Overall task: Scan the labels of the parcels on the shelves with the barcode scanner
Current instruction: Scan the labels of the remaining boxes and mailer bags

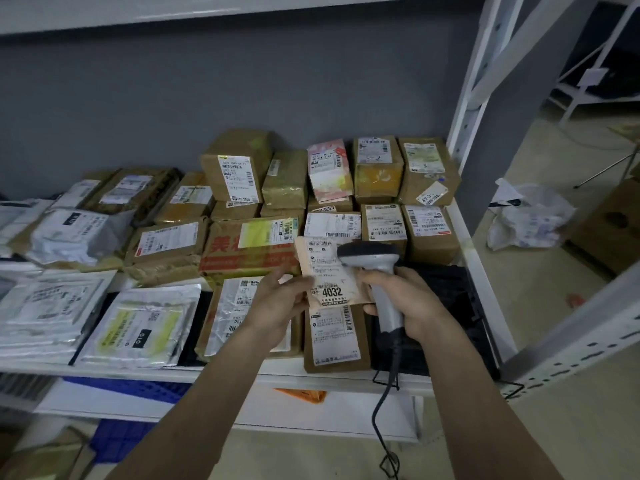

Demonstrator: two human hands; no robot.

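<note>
The person stands in front of a white metal shelf (221, 374) that is full of parcels. The left hand (277, 303) holds a small pinkish parcel (329, 271) above the front part of the shelf; the thumb and the fingers pinch its left edge, so this hand is closed on the parcel. The parcel carries a white label (327, 268) with barcodes and the big number 4032 near its lower end, and the label faces the camera. The right hand (405, 299) is wrapped around the handle of a grey barcode scanner (375, 268), with the fingers curled on the grip. The dark head of the scanner is just beside the right edge of the held parcel, at about the height of the label's upper half. A black cable (382, 403) hangs from the bottom of the handle, down past the front edge of the shelf. Behind the hands, brown cardboard boxes (239, 174) are stacked in rows against the grey wall, most with white labels. On the left side of the shelf lie flat silver and white mailer bags (138, 327). Under the held parcel lies one more brown parcel (336, 334) with a label on top.
</note>
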